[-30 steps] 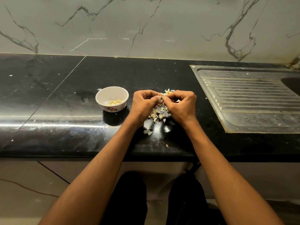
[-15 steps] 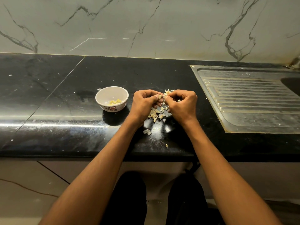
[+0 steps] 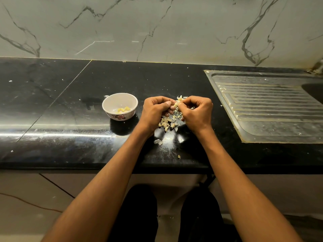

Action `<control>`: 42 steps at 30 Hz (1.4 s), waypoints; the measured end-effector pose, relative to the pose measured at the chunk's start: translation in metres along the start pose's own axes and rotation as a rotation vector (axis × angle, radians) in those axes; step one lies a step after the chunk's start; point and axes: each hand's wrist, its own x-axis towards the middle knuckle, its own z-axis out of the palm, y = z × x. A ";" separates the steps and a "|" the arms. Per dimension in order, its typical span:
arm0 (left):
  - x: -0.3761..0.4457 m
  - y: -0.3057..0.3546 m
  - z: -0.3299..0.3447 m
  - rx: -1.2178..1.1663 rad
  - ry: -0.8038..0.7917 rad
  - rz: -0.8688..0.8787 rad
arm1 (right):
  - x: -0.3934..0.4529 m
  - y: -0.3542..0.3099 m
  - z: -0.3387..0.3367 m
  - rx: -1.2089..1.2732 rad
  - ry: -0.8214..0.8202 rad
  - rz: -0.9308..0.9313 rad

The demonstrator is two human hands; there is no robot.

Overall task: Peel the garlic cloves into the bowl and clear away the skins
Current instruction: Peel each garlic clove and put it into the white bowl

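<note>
Papery skin was coming off one garlic clove (image 3: 175, 105) that you pinched between both hands above the black counter (image 3: 70, 110): your left hand (image 3: 155, 111) gripped it with curled fingers and thumb, your right hand (image 3: 197, 112) picked at its skin. Peeling looked well short of done: only a few yellow peeled cloves (image 3: 123, 110) lay in the white floral bowl (image 3: 120, 106), just left of your left hand. Next, you needed to strip the last skin and carry the clove left over the rim. Under and between your hands lay a pile of unpeeled cloves and skins (image 3: 166, 124), with stray skins (image 3: 158, 142) nearer the counter's edge. The steel drainboard (image 3: 265, 105) sat well apart on your right. Nothing blocked the way to the bowl.
</note>
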 end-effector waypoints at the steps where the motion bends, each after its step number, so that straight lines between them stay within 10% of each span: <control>1: 0.000 0.000 -0.001 -0.001 -0.008 0.001 | 0.000 -0.001 0.000 0.007 -0.004 -0.002; 29: 0.000 -0.001 0.001 0.076 -0.006 0.050 | 0.001 0.000 -0.004 -0.013 0.074 0.028; 42: -0.001 0.000 0.004 0.063 0.044 0.037 | 0.011 0.014 -0.004 -0.459 0.077 0.063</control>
